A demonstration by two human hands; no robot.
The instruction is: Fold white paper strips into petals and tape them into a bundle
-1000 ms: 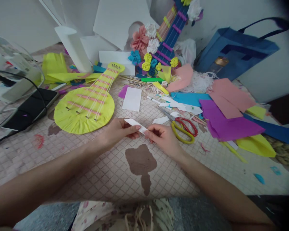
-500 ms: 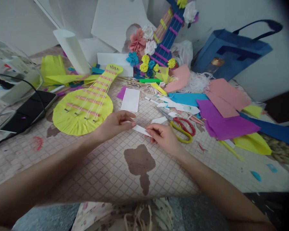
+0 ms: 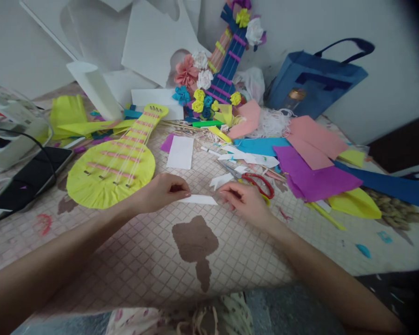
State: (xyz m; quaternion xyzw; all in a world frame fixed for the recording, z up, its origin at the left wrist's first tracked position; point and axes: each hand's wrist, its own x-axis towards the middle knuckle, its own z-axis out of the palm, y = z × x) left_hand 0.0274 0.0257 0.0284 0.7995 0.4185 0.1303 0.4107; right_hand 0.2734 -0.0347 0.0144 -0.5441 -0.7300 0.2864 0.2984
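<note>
My left hand (image 3: 165, 191) pinches the left end of a narrow white paper strip (image 3: 199, 199) between thumb and fingertips. The strip lies level above the patterned table cover, its right end cut at a slant. Just beyond that end is my right hand (image 3: 242, 201), its fingers loosely bent and slightly apart, no longer on the strip. Scissors (image 3: 260, 184) with red and yellow handles rest behind my right hand, which partly hides them. A white paper rectangle (image 3: 180, 152) lies behind the strip. To the left is a yellow paper-covered toy instrument (image 3: 111, 172) with pink bars and white strings.
A phone (image 3: 31, 174) and cables lie at the left near a power strip (image 3: 17, 142). Purple paper (image 3: 310, 174), pink sheets and scraps cover the right side. At the back stand a blue paper guitar (image 3: 226, 70) with paper flowers, and a blue bag (image 3: 314, 83).
My right hand has let go of the strip's right end and moved slightly right. The strip now lies more level, still in my left hand. The view has shifted a little.
</note>
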